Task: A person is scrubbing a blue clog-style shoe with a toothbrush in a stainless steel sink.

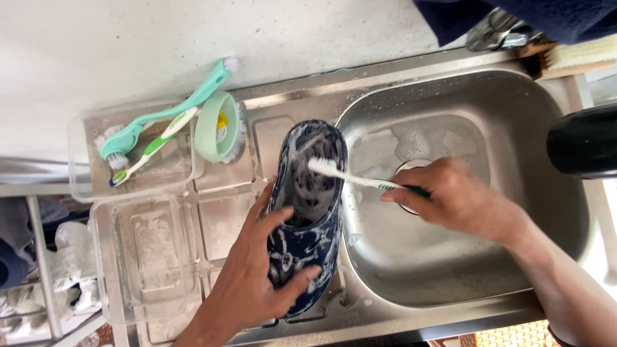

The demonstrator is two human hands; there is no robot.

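Gripping a dark blue patterned shoe point(308, 212) with our left hand point(254, 276), we keep it propped on the rim between the drainboard point(222, 225) and the steel sink point(514, 128), its opening turned up and its toe pointing away from us. Our left fingers wrap over the near half of the shoe, thumb on one side, fingertips on the other, and white suds coat its inside and upper edge. Our right hand point(459, 199) is closed around the green handle of a white toothbrush point(360, 180), which lies nearly level across the sink's edge, its bristled head resting inside the shoe's far end, in the foam. Soapy water and patches of foam sit at the bottom of the sink around the drain.

To the left, on the drainboard, we see a clear plastic tray point(83, 186) holding a mint-green long-handled brush point(173, 109) and a second green-and-white toothbrush point(151, 148) crossing it. A round mint-green scrubbing brush point(218, 135) leans just beside that tray. Nearer to us stands another clear plastic container point(109, 270), streaked with soap residue. A wooden-backed brush point(578, 58) lies at the far right corner, near the tap point(498, 29).
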